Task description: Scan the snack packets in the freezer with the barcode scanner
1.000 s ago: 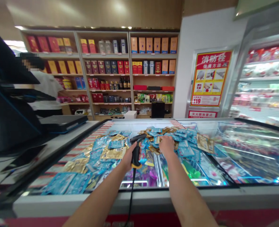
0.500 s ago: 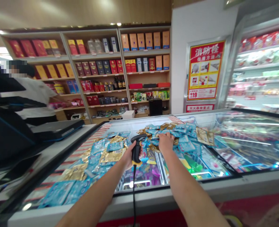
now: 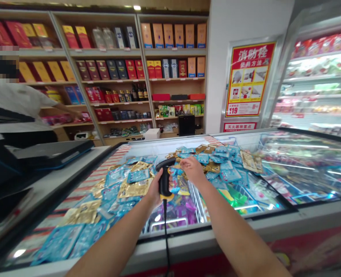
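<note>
My left hand [image 3: 154, 189] is wrapped round the handle of a black barcode scanner [image 3: 165, 182] with yellow trim, its cord hanging down over the freezer edge. Close to the scanner's head, on its right, is my right hand [image 3: 192, 169], with the fingers drawn together; whatever they hold is too small or hidden to name. Beyond that hand lies a heap of small blue packets [image 3: 229, 174] and gold packets [image 3: 208, 149] on the glass. More blue packets [image 3: 61, 239] and larger gold packets [image 3: 136, 187] are spread to the left of my left hand.
Beneath the packets is a glass-topped chest freezer [image 3: 277, 184] with wire baskets inside. A counter with a dark flat device [image 3: 55, 156] borders it at left. A person in a white shirt [image 3: 11, 104] stands there by shelves of boxes [image 3: 102, 71]. A red-framed poster [image 3: 249, 80] hangs ahead.
My right hand has moved left, from the packet heap to beside the scanner. My left hand still grips the scanner. The view has turned slightly, and the shelves sit further left and higher.
</note>
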`<state>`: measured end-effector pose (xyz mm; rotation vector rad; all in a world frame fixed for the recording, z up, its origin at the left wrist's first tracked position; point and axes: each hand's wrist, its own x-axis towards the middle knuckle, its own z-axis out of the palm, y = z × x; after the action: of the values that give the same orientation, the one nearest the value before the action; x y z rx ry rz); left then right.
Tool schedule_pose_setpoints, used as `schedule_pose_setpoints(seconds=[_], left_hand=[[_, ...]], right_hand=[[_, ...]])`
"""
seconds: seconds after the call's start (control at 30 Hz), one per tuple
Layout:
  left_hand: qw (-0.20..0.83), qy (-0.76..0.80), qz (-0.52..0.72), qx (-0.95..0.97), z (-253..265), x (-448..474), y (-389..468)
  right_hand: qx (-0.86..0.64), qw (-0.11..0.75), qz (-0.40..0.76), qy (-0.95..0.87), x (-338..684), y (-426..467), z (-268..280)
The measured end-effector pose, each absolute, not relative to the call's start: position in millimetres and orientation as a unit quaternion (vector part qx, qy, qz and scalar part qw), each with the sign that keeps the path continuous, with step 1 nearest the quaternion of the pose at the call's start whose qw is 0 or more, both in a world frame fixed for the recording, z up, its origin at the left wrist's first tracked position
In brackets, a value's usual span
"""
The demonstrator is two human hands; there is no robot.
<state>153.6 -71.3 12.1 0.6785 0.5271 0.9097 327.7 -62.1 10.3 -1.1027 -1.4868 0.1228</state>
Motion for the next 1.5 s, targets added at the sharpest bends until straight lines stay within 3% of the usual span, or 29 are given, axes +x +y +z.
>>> schedule_pose_setpoints(seconds=[0.27,0.5,0.67,0.9,1.07,1.33,1.5], left_hand=[[0.807,0.215,0.465,0.294,7.5,148.3,-67.3],[0.807,0.197,0.463,0.309,6.6,148.6,-66.0],[0.798,0.204,0.454,0.34,4.5,150.3,-65.2],[0.767,0.271,0.434,0.387,7.8,157.3,-74.8],[0.736,0.325,0.415,0.426,4.9,160.9,-75.0],[0.716,0.359,0.402,0.443,3.1,161.3,-73.7],[0.714,0.359,0.396,0.453,6.7,161.1,-77.5]], right_hand=[[-0.518,0.555,0.188,-0.623,332.5,-67.9,7.9],[-0.55,0.537,0.079,-0.635,328.9,-77.2,12.2],[-0.594,0.462,0.113,-0.648,336.1,-54.8,-10.0],[-0.609,0.537,0.075,-0.579,342.1,-43.0,-17.7],[-0.623,0.546,0.079,-0.555,347.1,-40.1,-19.1],[-0.592,0.581,0.237,-0.505,345.8,-35.8,-27.4],[-0.6,0.564,0.186,-0.535,347.0,-35.1,-25.5]])
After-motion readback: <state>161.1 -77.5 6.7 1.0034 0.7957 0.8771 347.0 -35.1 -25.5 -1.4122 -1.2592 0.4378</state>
